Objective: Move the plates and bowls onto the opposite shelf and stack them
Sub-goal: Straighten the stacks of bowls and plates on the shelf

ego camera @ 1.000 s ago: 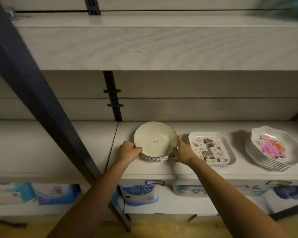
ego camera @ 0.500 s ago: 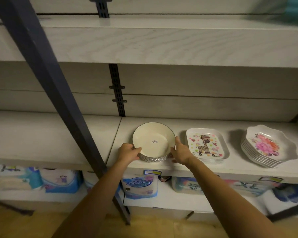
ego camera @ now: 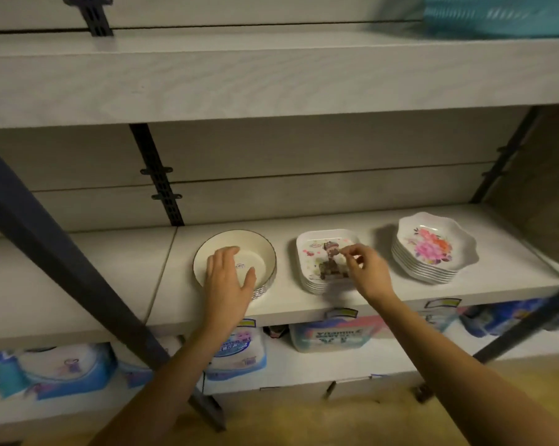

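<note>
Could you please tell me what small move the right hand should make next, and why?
Probably lower the right hand onto the giraffe plates and grip the stack's near edge: it hovers over them, fingers loosely curled and empty, while the left hand lies open over the round bowls.

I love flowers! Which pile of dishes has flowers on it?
The wavy-edged stack farthest right. The middle stack shows a giraffe; the round bowls are plain cream.

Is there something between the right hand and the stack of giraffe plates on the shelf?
Nothing visible. The right hand is directly over the giraffe plates, with no other thing between them.
</note>
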{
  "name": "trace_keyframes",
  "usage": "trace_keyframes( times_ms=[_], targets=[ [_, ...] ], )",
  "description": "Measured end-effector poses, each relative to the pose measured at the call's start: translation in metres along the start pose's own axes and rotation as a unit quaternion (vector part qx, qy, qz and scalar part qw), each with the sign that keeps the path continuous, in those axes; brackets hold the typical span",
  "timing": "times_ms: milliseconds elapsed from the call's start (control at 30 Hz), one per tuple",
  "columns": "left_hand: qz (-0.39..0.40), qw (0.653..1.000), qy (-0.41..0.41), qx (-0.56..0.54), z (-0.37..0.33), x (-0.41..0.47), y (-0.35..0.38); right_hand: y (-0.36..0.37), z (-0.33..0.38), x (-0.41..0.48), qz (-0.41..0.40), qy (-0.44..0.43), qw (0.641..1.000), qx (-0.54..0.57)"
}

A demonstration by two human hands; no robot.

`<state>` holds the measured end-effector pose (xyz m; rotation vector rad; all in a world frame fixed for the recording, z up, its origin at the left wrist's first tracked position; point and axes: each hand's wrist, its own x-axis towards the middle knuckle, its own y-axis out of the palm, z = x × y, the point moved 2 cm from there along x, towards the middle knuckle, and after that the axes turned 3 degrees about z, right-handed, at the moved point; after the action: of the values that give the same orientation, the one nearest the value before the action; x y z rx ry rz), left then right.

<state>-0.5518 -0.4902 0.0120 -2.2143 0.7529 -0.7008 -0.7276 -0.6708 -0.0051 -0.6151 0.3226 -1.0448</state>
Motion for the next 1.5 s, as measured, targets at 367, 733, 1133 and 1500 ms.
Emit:
trace_keyframes(
  times_ms=[367, 733, 1133, 1500],
  targets=[
    [0.193, 0.959, -0.164, -0.127, -0.067, -0.005, 0.115, -0.022, -0.068, 0.022, 0.164, 0.133, 0.977, 0.017],
    [0.131, 0.956, -0.228, -0.126, -0.078, -0.005, 0.119, -0.026, -0.074, 0.030, 0.170, 0.107, 0.979, 0.013],
    [0.129, 0.965, -0.207, -0.097, -0.073, -0.004, 0.128, -0.042, -0.070, 0.027, 0.180, 0.091, 0.980, -0.011],
    [0.136, 0.973, -0.007, -0.184, -0.171, 0.004, 0.175, -0.182, -0.126, 0.067, -0.073, 0.037, 0.996, 0.021]
  ],
)
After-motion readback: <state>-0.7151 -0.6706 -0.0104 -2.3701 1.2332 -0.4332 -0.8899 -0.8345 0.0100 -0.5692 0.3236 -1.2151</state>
